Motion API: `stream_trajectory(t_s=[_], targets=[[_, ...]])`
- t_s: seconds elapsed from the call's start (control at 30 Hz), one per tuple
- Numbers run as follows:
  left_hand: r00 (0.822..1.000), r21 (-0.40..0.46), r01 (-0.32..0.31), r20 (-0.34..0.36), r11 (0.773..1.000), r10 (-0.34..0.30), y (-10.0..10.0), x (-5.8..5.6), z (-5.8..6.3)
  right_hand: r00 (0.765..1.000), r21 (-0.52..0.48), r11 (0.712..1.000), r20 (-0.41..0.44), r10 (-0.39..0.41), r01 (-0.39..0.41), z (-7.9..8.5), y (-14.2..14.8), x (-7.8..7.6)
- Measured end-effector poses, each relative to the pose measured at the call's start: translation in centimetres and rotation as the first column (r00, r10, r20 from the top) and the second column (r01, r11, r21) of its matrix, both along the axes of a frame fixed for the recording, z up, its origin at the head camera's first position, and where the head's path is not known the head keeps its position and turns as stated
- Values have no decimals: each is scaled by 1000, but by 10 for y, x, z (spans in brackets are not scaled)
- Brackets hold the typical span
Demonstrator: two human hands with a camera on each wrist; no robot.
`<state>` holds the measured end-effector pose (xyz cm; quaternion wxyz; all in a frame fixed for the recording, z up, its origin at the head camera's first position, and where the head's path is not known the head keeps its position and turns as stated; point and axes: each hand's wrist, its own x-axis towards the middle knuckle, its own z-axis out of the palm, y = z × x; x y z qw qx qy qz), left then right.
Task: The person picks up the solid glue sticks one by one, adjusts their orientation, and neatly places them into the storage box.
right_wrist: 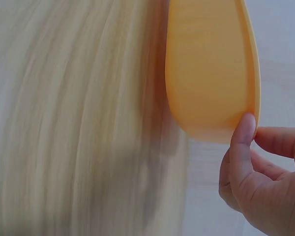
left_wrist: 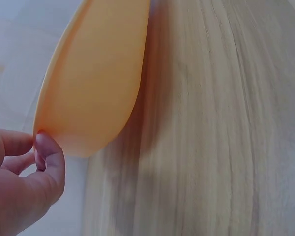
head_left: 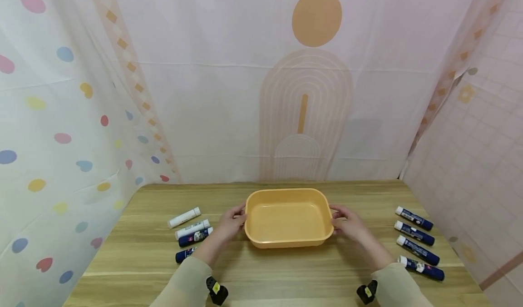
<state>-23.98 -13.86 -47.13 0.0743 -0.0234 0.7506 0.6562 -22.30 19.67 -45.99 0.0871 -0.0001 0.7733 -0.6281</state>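
A yellow-orange plastic basin [head_left: 288, 223], rectangular with rounded corners, is at the middle of the table with nothing inside. My left hand [head_left: 232, 220] pinches its left rim between thumb and fingers; the left wrist view shows that hand [left_wrist: 27, 182] at one end of the basin [left_wrist: 98, 83]. On the opposite side my right hand [head_left: 347, 223] pinches the right rim. In the right wrist view the thumb of this hand [right_wrist: 265, 182] lies on the near side of the basin's wall [right_wrist: 211, 73]. Whether the basin's underside touches the table is hard to tell.
Left of the basin lie two white tubes [head_left: 192, 229] and two dark blue tubes [head_left: 195, 237], one partly behind my left arm. Several dark blue tubes with white caps [head_left: 414, 233] form a column at the right. Patterned curtains [head_left: 220, 116] hang behind the wooden table [head_left: 135, 252].
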Motion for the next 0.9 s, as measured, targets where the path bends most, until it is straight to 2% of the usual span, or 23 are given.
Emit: stream_trajectory(t_s=[0.2, 0.4, 0.53, 0.77, 0.9], targets=[[999, -40, -42, -3, 998, 42, -6, -2, 0, 1000, 21, 999, -11, -30, 30, -4, -14, -11], [996, -82, -82, 19, 993, 84, -6, -10, -1, 996, 2, 996, 8, -86, 86, -9, -22, -18], [994, -84, -95, 35, 992, 99, -6, -14, -4, 994, -11, 994, 25, -106, 107, -10, -24, -21], [994, -88, -110, 20, 990, 112, -5, -19, -8, 991, 0, 992, 48, -124, 124, -10, -25, -25], [991, -90, -120, 41, 989, 124, -5, -21, -9, 990, 7, 992, 58, -127, 126, -10, -25, -27]])
